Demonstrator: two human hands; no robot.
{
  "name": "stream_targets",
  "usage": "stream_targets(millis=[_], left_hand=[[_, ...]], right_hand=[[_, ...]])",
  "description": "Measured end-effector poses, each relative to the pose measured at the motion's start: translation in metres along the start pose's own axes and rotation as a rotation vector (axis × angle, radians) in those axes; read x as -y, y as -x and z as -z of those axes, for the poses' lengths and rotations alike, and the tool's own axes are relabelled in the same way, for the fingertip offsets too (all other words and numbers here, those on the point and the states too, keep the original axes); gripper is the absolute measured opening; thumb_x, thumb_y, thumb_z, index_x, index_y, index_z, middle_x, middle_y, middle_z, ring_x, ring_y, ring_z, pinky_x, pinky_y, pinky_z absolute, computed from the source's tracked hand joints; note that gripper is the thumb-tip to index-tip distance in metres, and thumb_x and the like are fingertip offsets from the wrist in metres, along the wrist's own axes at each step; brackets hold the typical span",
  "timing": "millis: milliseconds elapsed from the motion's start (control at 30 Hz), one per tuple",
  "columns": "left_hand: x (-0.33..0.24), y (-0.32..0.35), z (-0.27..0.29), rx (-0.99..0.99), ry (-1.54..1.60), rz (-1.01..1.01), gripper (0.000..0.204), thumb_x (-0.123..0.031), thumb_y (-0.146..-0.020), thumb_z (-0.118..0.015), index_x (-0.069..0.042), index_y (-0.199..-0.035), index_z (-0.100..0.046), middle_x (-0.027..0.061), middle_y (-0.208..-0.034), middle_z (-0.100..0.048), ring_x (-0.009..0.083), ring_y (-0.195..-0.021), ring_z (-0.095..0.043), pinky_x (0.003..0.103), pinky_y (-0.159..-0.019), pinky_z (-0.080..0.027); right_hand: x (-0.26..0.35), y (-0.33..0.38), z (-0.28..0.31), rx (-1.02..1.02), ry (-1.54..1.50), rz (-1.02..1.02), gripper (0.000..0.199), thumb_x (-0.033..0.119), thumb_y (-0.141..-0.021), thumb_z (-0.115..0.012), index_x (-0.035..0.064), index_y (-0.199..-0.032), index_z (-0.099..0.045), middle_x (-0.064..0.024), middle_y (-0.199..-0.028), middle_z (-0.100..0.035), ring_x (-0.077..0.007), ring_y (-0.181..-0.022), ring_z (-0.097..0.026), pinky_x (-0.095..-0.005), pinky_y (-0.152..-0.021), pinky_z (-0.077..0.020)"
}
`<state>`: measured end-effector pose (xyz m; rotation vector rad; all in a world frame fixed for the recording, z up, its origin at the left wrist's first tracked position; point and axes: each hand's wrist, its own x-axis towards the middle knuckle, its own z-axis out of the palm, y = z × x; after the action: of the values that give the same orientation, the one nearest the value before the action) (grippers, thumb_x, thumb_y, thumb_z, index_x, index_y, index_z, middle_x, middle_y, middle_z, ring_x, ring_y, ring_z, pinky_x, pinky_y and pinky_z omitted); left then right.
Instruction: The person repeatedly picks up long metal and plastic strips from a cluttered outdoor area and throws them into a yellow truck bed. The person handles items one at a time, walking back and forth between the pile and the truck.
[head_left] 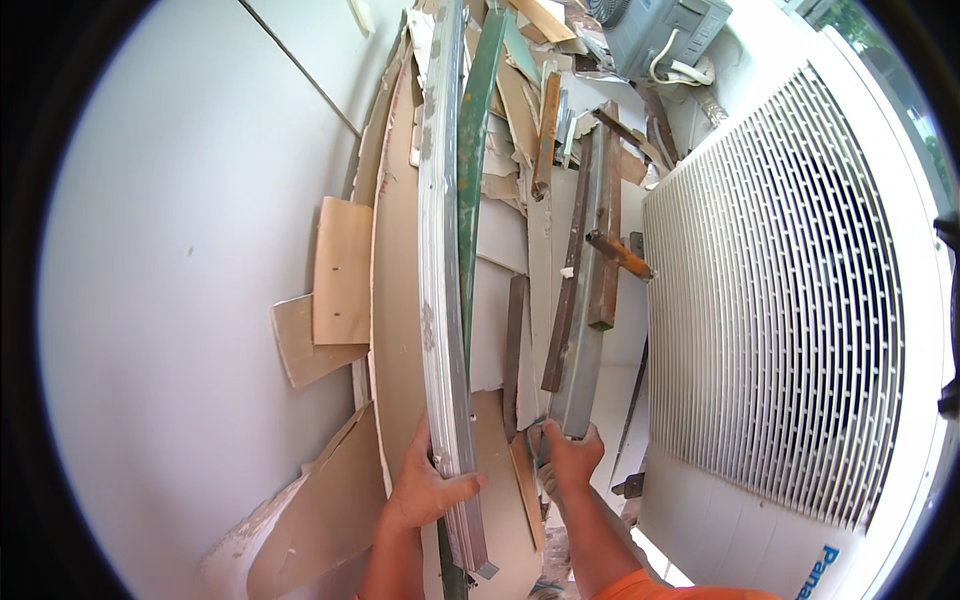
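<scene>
A long grey metal channel (445, 300) runs away from me up the middle of the view. My left hand (430, 488) is closed round it close to its near end, thumb across the top. Beside it lies a long green metal bar (478, 170), partly hidden under the channel. My right hand (573, 456) is closed on the near end of a shorter grey metal profile (578, 395). Something teal shows beside its fingers, too small to make out. Rusty brown square tubes (570, 280) lie along this profile, with a short rusty orange tube (620, 255) across them.
Broken plasterboard sheets (400, 250) are piled underneath and to the left, next to a light wood board (342, 270). A smooth pale wall (190, 250) bounds the left. On the right stands a white air-conditioner unit (740, 500) with a grille; another grey unit (665, 35) sits at the far end.
</scene>
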<state>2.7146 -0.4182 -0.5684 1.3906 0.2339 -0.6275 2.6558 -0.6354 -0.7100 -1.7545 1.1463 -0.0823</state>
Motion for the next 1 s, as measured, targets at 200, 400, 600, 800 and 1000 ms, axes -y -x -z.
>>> stream_targets(millis=[200, 400, 600, 800, 1000], left_hand=[[0.007, 0.062, -0.003, -0.061, -0.049, 0.107, 0.106, -0.008, -0.065, -0.083, 0.002, -0.155, -0.028, 0.0111, -0.132, -0.055, 0.0226, -0.123, -0.052, 0.036, -0.107, -0.041], [0.018, 0.077, 0.003, -0.008, -0.078, 0.150, 0.105, -0.008, -0.064, -0.082, 0.002, -0.155, -0.030, 0.0124, -0.134, -0.055, 0.0231, -0.124, -0.052, 0.036, -0.107, -0.041], [0.032, 0.083, 0.002, -0.062, -0.083, 0.118, 0.106, -0.008, -0.063, -0.081, 0.003, -0.156, -0.029, 0.0142, -0.136, -0.055, 0.0244, -0.127, -0.050, 0.036, -0.109, -0.039], [0.035, 0.098, 0.003, -0.086, -0.072, 0.245, 0.108, -0.008, -0.064, -0.082, 0.003, -0.156, -0.028, 0.0161, -0.141, -0.052, 0.0243, -0.131, -0.049, 0.036, -0.112, -0.036], [0.041, 0.124, 0.011, -0.139, -0.086, 0.294, 0.111, -0.009, -0.063, -0.085, 0.003, -0.157, -0.027, 0.0170, -0.144, -0.051, 0.0248, -0.133, -0.048, 0.035, -0.113, -0.036]], right_hand=[[-0.091, 0.058, -0.001, 0.006, 0.214, 0.068, 0.053, 0.031, -0.071, -0.088, -0.0074, -0.102, -0.068, -0.0224, -0.097, -0.073, -0.0350, -0.093, -0.071, -0.0423, -0.084, -0.0540], [-0.168, 0.047, -0.046, 0.144, 0.197, -0.012, 0.066, 0.038, -0.068, -0.090, -0.0124, -0.105, -0.066, -0.0261, -0.101, -0.072, -0.0398, -0.099, -0.070, -0.0435, -0.087, -0.0535], [-0.179, 0.033, -0.061, 0.265, 0.282, -0.073, 0.078, 0.049, -0.072, -0.086, -0.0140, -0.113, -0.065, -0.0296, -0.110, -0.070, -0.0416, -0.107, -0.068, -0.0445, -0.093, -0.0512], [-0.154, -0.005, -0.034, 0.370, 0.312, -0.127, 0.081, 0.051, -0.085, -0.077, -0.0096, -0.134, -0.056, -0.0329, -0.128, -0.062, -0.0412, -0.124, -0.058, -0.0431, -0.107, -0.0432], [-0.047, -0.124, -0.006, -0.073, 0.439, 0.653, 0.093, 0.055, -0.086, -0.073, 0.0030, -0.154, -0.036, -0.0280, -0.146, -0.048, -0.0460, -0.141, -0.037, -0.0533, -0.118, -0.0290]])
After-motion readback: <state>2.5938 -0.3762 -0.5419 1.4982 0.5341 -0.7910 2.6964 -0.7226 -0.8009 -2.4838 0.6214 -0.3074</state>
